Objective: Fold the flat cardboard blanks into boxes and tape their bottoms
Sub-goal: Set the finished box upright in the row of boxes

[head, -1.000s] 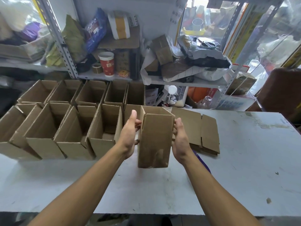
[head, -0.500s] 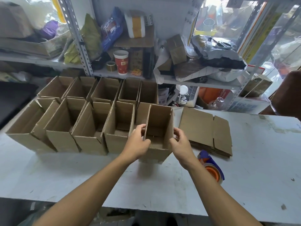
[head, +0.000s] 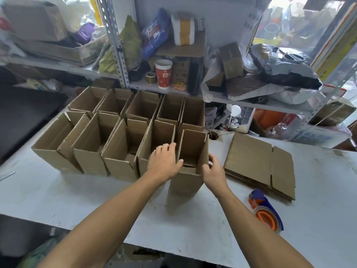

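We see the open-topped box upright on the table, last in the front row of empty boxes, left hand flat on its left wall, right hand gripping its right wall, blanks stacked beside.

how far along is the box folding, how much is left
Done: two rows of open boxes stand upright on the table. In hand: the left hand and right hand touch the newest box at the front row's right end. Left: a stack of flat blanks, with the tape dispenser beside it.
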